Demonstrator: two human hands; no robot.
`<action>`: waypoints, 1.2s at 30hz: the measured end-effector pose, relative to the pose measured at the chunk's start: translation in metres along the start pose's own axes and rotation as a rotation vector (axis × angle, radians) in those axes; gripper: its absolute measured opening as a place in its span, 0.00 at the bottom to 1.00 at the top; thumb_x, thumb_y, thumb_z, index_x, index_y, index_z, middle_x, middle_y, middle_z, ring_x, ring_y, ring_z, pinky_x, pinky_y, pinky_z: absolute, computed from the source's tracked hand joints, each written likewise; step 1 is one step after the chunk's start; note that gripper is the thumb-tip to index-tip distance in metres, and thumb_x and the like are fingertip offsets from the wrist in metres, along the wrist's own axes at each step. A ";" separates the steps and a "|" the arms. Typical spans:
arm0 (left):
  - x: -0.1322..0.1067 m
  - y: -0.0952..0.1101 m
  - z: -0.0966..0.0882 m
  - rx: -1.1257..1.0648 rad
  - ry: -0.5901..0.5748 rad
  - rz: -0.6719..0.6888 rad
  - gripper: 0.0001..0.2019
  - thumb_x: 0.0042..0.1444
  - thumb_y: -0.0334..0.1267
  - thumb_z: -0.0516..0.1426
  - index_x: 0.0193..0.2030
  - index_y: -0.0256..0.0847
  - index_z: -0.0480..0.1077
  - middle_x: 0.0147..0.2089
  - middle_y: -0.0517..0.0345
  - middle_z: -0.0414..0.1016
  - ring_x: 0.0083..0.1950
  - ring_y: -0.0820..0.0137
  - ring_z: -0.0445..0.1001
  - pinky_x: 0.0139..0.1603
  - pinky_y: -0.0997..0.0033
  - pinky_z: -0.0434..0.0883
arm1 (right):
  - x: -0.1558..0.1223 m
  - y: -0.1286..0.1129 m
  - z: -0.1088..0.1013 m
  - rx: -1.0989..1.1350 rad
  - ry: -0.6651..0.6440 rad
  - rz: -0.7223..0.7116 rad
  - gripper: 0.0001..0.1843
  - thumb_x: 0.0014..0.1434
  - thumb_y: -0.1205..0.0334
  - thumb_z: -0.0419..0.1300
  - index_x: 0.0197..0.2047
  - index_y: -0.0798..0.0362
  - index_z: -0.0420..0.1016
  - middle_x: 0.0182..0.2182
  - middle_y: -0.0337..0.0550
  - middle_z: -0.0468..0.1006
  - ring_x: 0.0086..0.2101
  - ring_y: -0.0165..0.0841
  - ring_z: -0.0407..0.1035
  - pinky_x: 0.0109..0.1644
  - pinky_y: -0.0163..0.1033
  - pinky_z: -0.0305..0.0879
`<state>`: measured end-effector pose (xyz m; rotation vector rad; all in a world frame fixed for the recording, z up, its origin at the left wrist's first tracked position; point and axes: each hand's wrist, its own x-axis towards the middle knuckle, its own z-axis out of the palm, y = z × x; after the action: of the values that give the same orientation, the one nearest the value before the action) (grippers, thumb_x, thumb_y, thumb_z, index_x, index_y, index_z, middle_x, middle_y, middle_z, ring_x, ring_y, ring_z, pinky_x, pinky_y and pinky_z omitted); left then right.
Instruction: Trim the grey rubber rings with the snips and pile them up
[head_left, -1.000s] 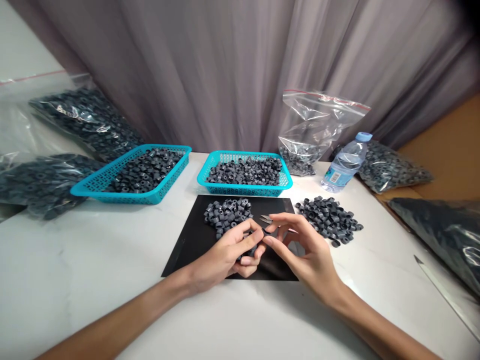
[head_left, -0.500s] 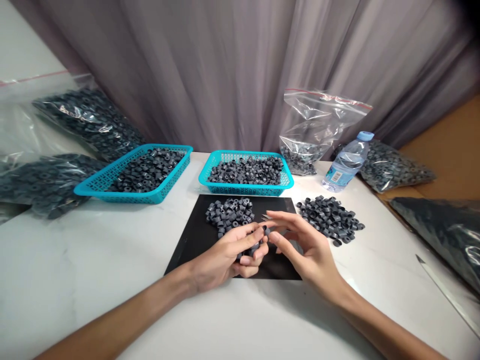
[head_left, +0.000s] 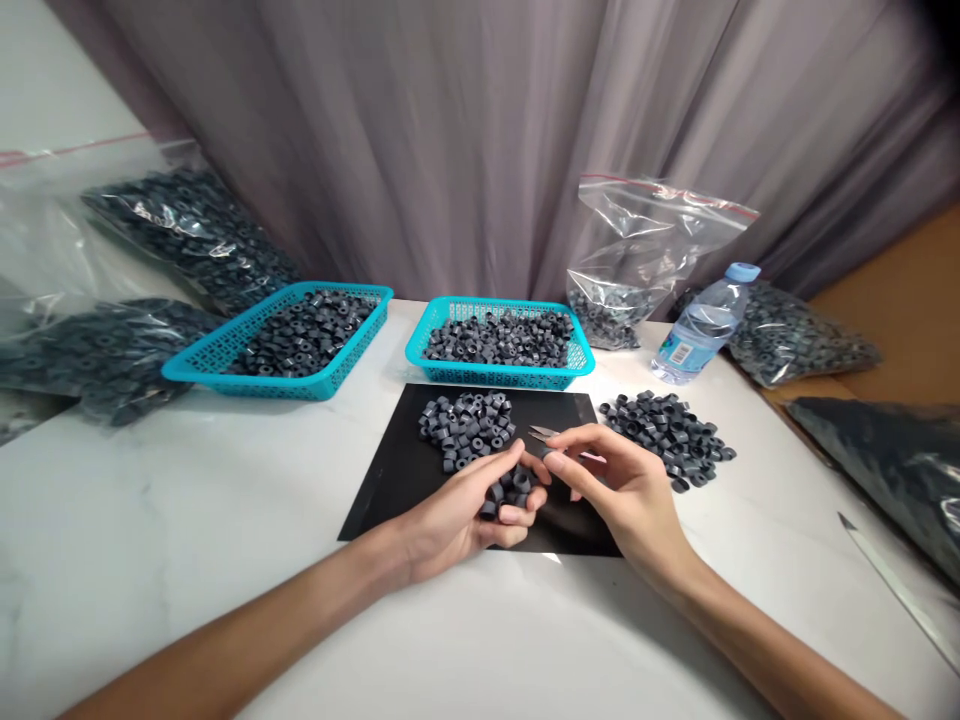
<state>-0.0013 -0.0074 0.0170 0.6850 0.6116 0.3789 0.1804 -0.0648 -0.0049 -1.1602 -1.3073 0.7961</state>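
Note:
My left hand [head_left: 450,515] is cupped, palm up, around several small dark grey hollow caps [head_left: 511,488]. Between the thumb and fingers of my right hand [head_left: 626,485] is one grey cap [head_left: 547,455]. The pointed blades of small thread snips [head_left: 541,435] stick out past the right fingers, their handle mostly hidden in that hand. Both hands hover close together over a black mat [head_left: 386,490]. On the mat's far part lies a heap of grey caps [head_left: 466,425]; a second heap of caps [head_left: 667,435] sits beside its right edge.
Two blue plastic baskets [head_left: 499,378] [head_left: 300,385] of grey parts stand at the back. Behind and right are a clear zip bag [head_left: 637,240] and a water bottle [head_left: 701,335]. Filled bags [head_left: 187,230] line the left; more bags [head_left: 802,335] and a pointed strip [head_left: 892,585] lie right.
The right fingers have closed on a cap and drawn slightly away from the left hand. The left thumb has lifted, showing more caps in the palm. The view has shifted a little.

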 end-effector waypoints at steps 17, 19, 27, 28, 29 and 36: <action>0.004 0.001 -0.006 0.074 0.124 0.132 0.13 0.65 0.44 0.57 0.36 0.34 0.71 0.32 0.59 0.67 0.24 0.83 0.59 0.20 0.84 0.46 | 0.014 -0.002 -0.025 -0.312 -0.291 -0.027 0.13 0.68 0.50 0.58 0.48 0.49 0.76 0.42 0.42 0.77 0.38 0.34 0.71 0.44 0.39 0.69; 0.005 0.004 -0.009 0.060 0.149 0.132 0.14 0.66 0.45 0.56 0.36 0.35 0.70 0.31 0.59 0.67 0.24 0.83 0.59 0.19 0.84 0.46 | 0.013 -0.011 -0.037 -0.445 -0.578 0.023 0.16 0.61 0.49 0.67 0.49 0.47 0.76 0.40 0.40 0.78 0.39 0.35 0.71 0.43 0.39 0.69; 0.001 0.004 -0.002 0.265 0.158 0.151 0.12 0.64 0.45 0.57 0.39 0.36 0.72 0.34 0.55 0.73 0.31 0.76 0.67 0.27 0.80 0.58 | 0.011 -0.009 -0.028 -0.410 -0.696 0.023 0.08 0.67 0.56 0.62 0.40 0.49 0.78 0.35 0.38 0.78 0.32 0.31 0.69 0.36 0.34 0.64; 0.000 0.003 0.001 0.276 0.147 0.156 0.11 0.64 0.44 0.57 0.39 0.37 0.72 0.34 0.55 0.72 0.31 0.77 0.67 0.27 0.80 0.57 | 0.011 -0.006 -0.025 -0.382 -0.641 0.003 0.08 0.67 0.55 0.61 0.40 0.49 0.78 0.35 0.38 0.79 0.34 0.31 0.70 0.38 0.35 0.64; -0.001 0.002 0.003 0.273 0.139 0.155 0.11 0.64 0.43 0.57 0.38 0.37 0.71 0.34 0.57 0.71 0.30 0.77 0.66 0.27 0.80 0.56 | 0.012 -0.005 -0.023 -0.353 -0.579 -0.016 0.09 0.68 0.55 0.61 0.40 0.49 0.79 0.36 0.39 0.79 0.35 0.32 0.71 0.40 0.36 0.65; -0.004 -0.004 0.007 0.226 0.185 0.141 0.10 0.62 0.42 0.58 0.36 0.37 0.68 0.31 0.61 0.67 0.29 0.79 0.62 0.26 0.79 0.52 | 0.011 -0.003 -0.017 -0.228 -0.409 -0.039 0.10 0.67 0.53 0.62 0.38 0.50 0.78 0.34 0.40 0.79 0.34 0.32 0.71 0.38 0.36 0.65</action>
<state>-0.0001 -0.0156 0.0200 0.9187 0.7918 0.5130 0.1977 -0.0586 0.0026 -1.1830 -1.7914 0.9038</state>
